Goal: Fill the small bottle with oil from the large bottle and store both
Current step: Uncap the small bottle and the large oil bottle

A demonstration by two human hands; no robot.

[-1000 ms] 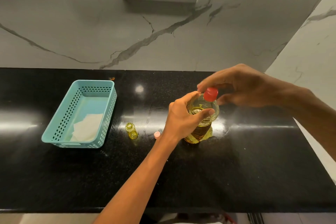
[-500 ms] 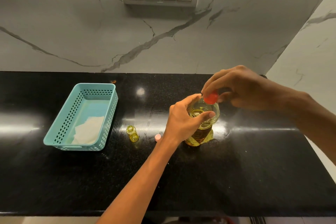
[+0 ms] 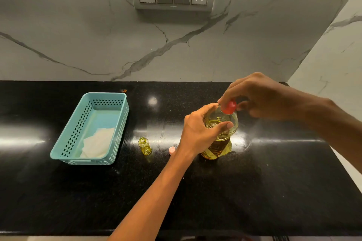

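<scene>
- The black counter (image 3: 254, 191) carries everything I need; the teal basket (image 3: 64, 148) sits at my left with a white paper lying in it, well apart from the bottles, and neither bottle is in it yet.
- The large bottle (image 3: 225, 123) stands upright just right of centre, part full of yellow oil. My left hand (image 3: 197, 131) is wrapped round its shoulder, thumb and fingers closed on the plastic to steady it.
- My right hand (image 3: 260, 98) is over the neck, fingertips pinching the red cap (image 3: 229, 106). A second ago the cap showed clear and upright on the neck; now my fingers cover more of it and it looks tilted, so I judge I am twisting it. On or off, I cannot tell.
- The small bottle (image 3: 145, 146) stands open near the basket, and already looks yellow.
- Its pink cap (image 3: 172, 149) lies loose on the counter beside my left wrist.
</scene>
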